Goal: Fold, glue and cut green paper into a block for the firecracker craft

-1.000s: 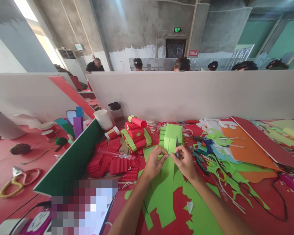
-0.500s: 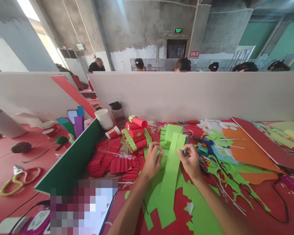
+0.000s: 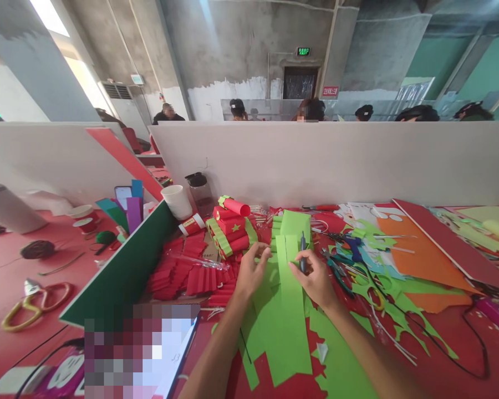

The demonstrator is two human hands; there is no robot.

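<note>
A long light-green paper strip point(image 3: 293, 316) lies in front of me, with a lengthwise line or slit near its far end. My right hand point(image 3: 314, 274) is closed around a slim dark pen-like tool point(image 3: 303, 249), held upright, its narrow tip pointing away. The right thumb is at the strip's right edge. To the left of the strip, my left hand point(image 3: 251, 271) hovers with fingers loosely bent and nothing visible in them. More green paper sheets point(image 3: 336, 354) lie under and beside the strip. Green paper rolls point(image 3: 276, 227) and a folded green piece point(image 3: 296, 221) are just beyond.
Red paper rolls with green bands point(image 3: 233, 227) and folded red pieces point(image 3: 202, 282) are left of my hands. Teal-handled pliers point(image 3: 339, 271) and green cut-outs point(image 3: 385, 293) lie right. A green divider point(image 3: 120, 277) stands left; a white partition point(image 3: 316, 160) closes the back.
The strip has turned straighter and slid slightly nearer. My right hand has shifted left and down, the tool now showing upright. My left hand has moved slightly left.
</note>
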